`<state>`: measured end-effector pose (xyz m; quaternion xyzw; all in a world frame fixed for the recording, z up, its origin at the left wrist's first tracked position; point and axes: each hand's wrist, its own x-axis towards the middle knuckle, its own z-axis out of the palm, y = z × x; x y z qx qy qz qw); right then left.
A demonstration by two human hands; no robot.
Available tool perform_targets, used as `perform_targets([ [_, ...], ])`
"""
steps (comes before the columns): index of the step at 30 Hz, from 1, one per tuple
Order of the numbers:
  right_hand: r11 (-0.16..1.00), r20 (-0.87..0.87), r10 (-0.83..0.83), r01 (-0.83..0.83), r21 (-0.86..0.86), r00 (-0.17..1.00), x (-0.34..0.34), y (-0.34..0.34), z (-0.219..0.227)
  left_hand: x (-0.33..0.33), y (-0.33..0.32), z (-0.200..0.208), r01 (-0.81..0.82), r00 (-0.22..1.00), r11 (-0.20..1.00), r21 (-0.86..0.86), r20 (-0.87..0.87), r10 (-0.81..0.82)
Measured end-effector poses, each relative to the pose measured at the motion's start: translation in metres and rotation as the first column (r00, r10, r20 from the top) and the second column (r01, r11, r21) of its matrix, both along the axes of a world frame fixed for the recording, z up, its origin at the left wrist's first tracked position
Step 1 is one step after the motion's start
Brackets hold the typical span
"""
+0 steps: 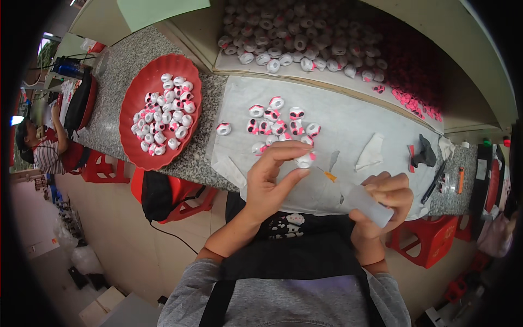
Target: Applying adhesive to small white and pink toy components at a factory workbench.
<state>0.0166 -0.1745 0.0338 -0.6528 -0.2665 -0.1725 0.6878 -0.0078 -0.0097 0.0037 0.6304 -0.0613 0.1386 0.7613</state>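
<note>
My left hand (275, 177) pinches a small white-and-pink plastic piece (305, 159) between thumb and fingertips above the work sheet. My right hand (387, 199) is wrapped around a translucent squeeze bottle (368, 206), tilted toward the left. An orange needle tip (329, 176) with a thin needle points at the held piece; whether it touches cannot be made out. Just beyond my left hand, several similar white-and-pink pieces (265, 127) lie grouped on the white sheet (338, 128), some showing dark spots. One piece (223, 128) sits apart at the left.
A red scalloped bowl (128, 128) full of such pieces stands left on the speckled counter. Behind, a shelf holds many white pieces (299, 41) and small pink parts (417, 103). Crumpled tissue (371, 152), a dark cloth (425, 153) and an orange pen-like item (460, 180) lie right. Another person (46, 147) sits far left.
</note>
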Motion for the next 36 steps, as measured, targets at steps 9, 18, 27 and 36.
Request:
perform_targets([
  [9, 0.940, -0.315, -0.052, -0.060, -0.335, 0.948, 0.087, -0.046, -0.011, -0.006, 0.023, -0.001, -0.180, 0.983, 0.967, -0.180, -0.078, 0.168],
  [18, 0.396, 0.156, -0.173, 0.214, -0.893, 0.972, 0.162, -0.052, -0.019, -0.007, 0.024, 0.001, -0.144, 0.988, 0.964, -0.226, -0.080, 0.129],
  [27, 0.778, -0.106, -0.063, -0.018, -0.627, 0.992, 0.095, -0.032, 0.004, -0.009, 0.023, -0.002, -0.137, 0.989, 0.973, -0.185, -0.088, 0.123],
  [36, 0.973, -0.575, 0.095, -0.199, -0.120, 0.812, 0.010, 0.009, 0.005, -0.017, -0.010, 0.006, 0.155, 0.980, 0.950, -0.270, -0.077, -0.182],
])
